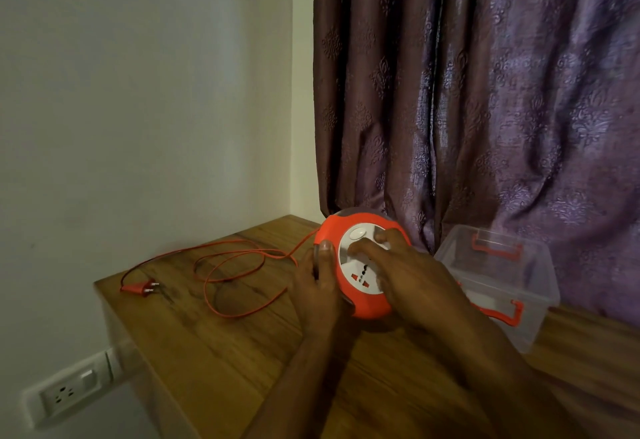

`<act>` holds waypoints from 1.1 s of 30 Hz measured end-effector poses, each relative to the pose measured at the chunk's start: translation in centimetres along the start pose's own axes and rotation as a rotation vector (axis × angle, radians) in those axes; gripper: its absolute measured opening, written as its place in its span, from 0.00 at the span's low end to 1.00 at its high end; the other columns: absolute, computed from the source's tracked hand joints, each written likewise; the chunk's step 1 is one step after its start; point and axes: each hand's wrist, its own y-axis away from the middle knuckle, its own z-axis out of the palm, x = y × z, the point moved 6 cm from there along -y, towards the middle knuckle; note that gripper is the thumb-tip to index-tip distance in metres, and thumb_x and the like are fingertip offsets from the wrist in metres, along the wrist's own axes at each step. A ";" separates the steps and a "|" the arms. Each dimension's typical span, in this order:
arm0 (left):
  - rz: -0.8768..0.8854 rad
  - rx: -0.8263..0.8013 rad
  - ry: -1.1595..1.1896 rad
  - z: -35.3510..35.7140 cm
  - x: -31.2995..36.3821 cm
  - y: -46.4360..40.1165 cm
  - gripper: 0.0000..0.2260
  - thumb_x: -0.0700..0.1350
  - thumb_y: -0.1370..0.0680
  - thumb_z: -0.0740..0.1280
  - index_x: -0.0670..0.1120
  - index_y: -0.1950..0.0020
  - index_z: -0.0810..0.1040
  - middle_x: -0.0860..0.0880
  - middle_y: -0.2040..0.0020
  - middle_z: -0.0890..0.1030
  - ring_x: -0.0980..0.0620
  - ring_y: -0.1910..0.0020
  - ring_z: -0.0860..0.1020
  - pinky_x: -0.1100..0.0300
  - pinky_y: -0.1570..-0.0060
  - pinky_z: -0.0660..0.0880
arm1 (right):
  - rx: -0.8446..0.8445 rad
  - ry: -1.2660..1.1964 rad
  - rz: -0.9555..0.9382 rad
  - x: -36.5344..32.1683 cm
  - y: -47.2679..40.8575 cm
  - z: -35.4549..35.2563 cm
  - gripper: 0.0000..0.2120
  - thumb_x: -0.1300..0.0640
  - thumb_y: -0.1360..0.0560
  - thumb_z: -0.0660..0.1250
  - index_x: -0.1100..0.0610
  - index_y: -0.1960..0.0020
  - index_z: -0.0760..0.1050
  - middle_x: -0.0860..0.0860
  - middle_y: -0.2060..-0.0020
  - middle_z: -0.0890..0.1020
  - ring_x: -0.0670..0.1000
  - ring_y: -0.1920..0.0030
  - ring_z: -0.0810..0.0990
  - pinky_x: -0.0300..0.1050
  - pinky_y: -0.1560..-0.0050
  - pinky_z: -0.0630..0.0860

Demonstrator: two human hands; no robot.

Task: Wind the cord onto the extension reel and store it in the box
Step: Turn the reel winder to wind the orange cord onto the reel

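Observation:
A round orange extension reel [332, 230] with a white socket face is tilted up on the wooden table [214, 352]. My left hand [317, 286] grips its left rim, thumb on the front edge. My right hand [405, 275] lies over the white face, fingers curled onto its centre. The orange cord [235, 267] runs out from the reel's left side and lies in loose loops on the table. It ends in an orange two-pin plug [140, 288] near the table's left edge. A clear plastic box [540, 286] with orange latches stands open to the right of the reel.
A purple patterned curtain [485, 92] hangs behind the reel and box. A white wall is on the left, with a wall socket [65, 395] low down beside the table. The table's left edge runs close to the plug.

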 end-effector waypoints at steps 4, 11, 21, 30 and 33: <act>-0.003 0.013 -0.001 -0.1 -0.1 -0.2 0.17 0.64 0.27 0.60 0.56 0.51 0.81 0.55 0.58 0.86 0.56 0.62 0.85 0.63 0.67 0.81 | -0.029 -0.008 -0.004 0.2 0.1 0.2 0.24 0.48 0.23 0.62 0.31 0.33 0.57 0.44 0.26 0.52 0.57 0.32 0.66 0.55 0.36 0.69; -0.013 0.019 -0.003 -0.2 -0.1 -0.4 0.15 0.65 0.28 0.60 0.57 0.55 0.80 0.59 0.62 0.86 0.58 0.62 0.85 0.66 0.69 0.79 | 0.074 -0.026 -0.007 0.4 0.1 0.5 0.22 0.47 0.22 0.58 0.29 0.34 0.55 0.47 0.28 0.57 0.55 0.39 0.73 0.53 0.40 0.72; 0.052 -0.002 -0.027 0.1 0.0 -0.1 0.20 0.62 0.25 0.60 0.48 0.53 0.81 0.51 0.61 0.85 0.59 0.64 0.83 0.69 0.70 0.76 | 0.116 -0.016 0.077 1.5 -0.3 0.5 0.30 0.40 0.29 0.65 0.30 0.32 0.54 0.49 0.36 0.69 0.55 0.40 0.73 0.49 0.47 0.71; 0.098 -0.068 -0.126 0.7 -0.5 0.1 0.24 0.70 0.26 0.57 0.53 0.54 0.83 0.53 0.59 0.86 0.56 0.61 0.84 0.58 0.62 0.81 | 0.229 -0.093 0.299 2.7 0.1 -0.1 0.32 0.28 0.38 0.64 0.37 0.38 0.63 0.49 0.42 0.78 0.58 0.44 0.76 0.49 0.52 0.70; 0.079 -0.087 -0.126 0.8 -0.4 0.4 0.23 0.69 0.26 0.58 0.54 0.48 0.83 0.53 0.56 0.86 0.55 0.58 0.85 0.52 0.58 0.83 | 0.235 -0.145 0.363 3.0 0.2 0.2 0.32 0.28 0.37 0.64 0.41 0.38 0.65 0.51 0.42 0.77 0.58 0.44 0.76 0.50 0.51 0.71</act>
